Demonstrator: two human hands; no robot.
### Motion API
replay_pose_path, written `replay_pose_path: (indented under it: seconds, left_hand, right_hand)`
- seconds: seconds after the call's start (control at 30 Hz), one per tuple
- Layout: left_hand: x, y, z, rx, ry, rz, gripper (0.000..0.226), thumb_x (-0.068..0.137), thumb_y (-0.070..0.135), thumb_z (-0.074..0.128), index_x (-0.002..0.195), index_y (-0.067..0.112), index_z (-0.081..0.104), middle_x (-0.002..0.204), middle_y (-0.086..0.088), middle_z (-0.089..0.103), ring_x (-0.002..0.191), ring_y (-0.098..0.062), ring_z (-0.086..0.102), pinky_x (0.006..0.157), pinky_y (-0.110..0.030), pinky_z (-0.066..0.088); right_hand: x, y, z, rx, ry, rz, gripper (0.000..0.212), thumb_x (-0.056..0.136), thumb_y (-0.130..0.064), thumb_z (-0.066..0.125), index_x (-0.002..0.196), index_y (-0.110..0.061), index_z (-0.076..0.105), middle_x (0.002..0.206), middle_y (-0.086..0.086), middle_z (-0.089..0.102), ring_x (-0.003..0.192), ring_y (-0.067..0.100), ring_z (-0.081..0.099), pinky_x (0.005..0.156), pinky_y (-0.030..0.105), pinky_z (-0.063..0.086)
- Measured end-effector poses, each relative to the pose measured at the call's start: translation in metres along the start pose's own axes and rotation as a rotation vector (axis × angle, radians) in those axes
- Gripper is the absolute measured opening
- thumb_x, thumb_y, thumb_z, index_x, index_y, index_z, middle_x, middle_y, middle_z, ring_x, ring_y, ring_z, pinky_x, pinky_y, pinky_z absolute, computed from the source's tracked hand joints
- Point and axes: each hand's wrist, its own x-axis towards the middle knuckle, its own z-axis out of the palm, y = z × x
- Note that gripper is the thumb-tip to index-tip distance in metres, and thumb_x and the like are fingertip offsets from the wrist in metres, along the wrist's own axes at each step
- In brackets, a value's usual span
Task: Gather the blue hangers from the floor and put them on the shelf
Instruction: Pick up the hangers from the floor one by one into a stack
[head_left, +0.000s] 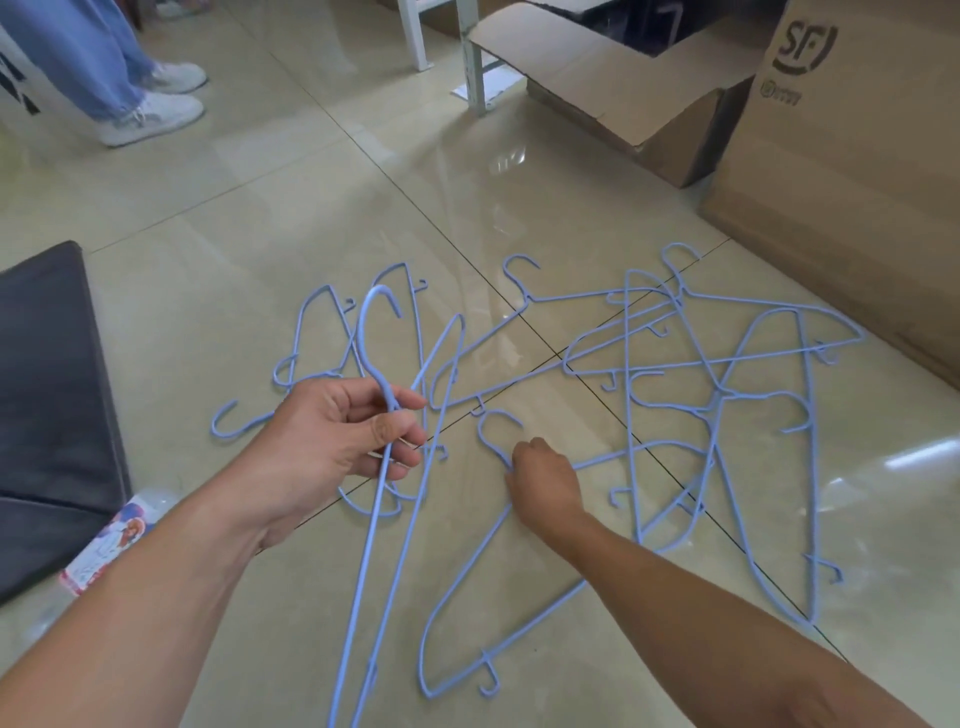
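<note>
The shiny tile floor (291, 597) has a box (852, 171) marked "SF". The left hand (332, 441) pinches one blue hanger (371, 493); the right hand (545, 480) grips another hanger (457, 587) lying flat.

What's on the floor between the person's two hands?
In the head view, only bare tile separates the left hand from the right hand.

The left hand (337, 441) is reaching in from seven o'clock, palm up, fingers pinching closed near centre. The right hand (545, 483) is extending from five o'clock, knuckles up, fingers curling down in a grip.
</note>
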Motion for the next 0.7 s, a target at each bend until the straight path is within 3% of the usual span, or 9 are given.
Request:
replay_pose_path:
  seconds: [0.1, 0.2, 0.37, 0.7]
  left_hand:
    - [0.0, -0.001, -0.008, -0.021, 0.02, 0.011, 0.013, 0.087, 0.005, 0.066, 0.098, 0.005, 0.072, 0.079, -0.013, 0.073, 0.067, -0.024, 0.069, 0.063, -0.033, 0.063]
    - [0.002, 0.0, -0.013, -0.005, 0.025, 0.017, 0.014, 0.087, 0.006, 0.065, 0.1, 0.005, 0.072, 0.081, -0.014, 0.073, 0.066, -0.023, 0.07, 0.062, -0.03, 0.062]
    - [0.008, 0.002, -0.012, -0.006, 0.012, 0.022, 0.014, 0.087, 0.007, 0.066, 0.099, 0.006, 0.072, 0.08, -0.014, 0.073, 0.066, -0.022, 0.069, 0.061, -0.03, 0.061]
    - [0.014, 0.015, 0.019, -0.004, -0.076, 0.04, 0.014, 0.088, 0.006, 0.066, 0.1, 0.005, 0.072, 0.08, -0.014, 0.073, 0.066, -0.022, 0.069, 0.063, -0.032, 0.062]
  right_hand:
    - [0.0, -0.006, -0.003, -0.047, -0.01, 0.006, 0.015, 0.092, -0.006, 0.05, 0.103, -0.006, 0.06, 0.113, 0.015, 0.061, 0.099, 0.036, 0.064, 0.078, 0.038, 0.047]
    - [-0.008, -0.007, -0.017, 0.019, 0.022, -0.035, 0.004, 0.086, -0.013, 0.05, 0.085, -0.011, 0.053, 0.098, 0.015, 0.066, 0.075, 0.034, 0.054, 0.066, 0.035, 0.036]
    - [-0.045, -0.002, -0.052, 0.261, 0.132, -0.116, 0.008, 0.082, -0.02, 0.054, 0.076, -0.015, 0.052, 0.072, 0.001, 0.061, 0.069, 0.028, 0.056, 0.064, 0.036, 0.044]
    - [-0.137, 0.002, -0.119, 0.774, 0.335, -0.302, 0.008, 0.083, -0.01, 0.071, 0.084, -0.018, 0.069, 0.074, -0.006, 0.071, 0.067, 0.009, 0.07, 0.055, 0.019, 0.052]
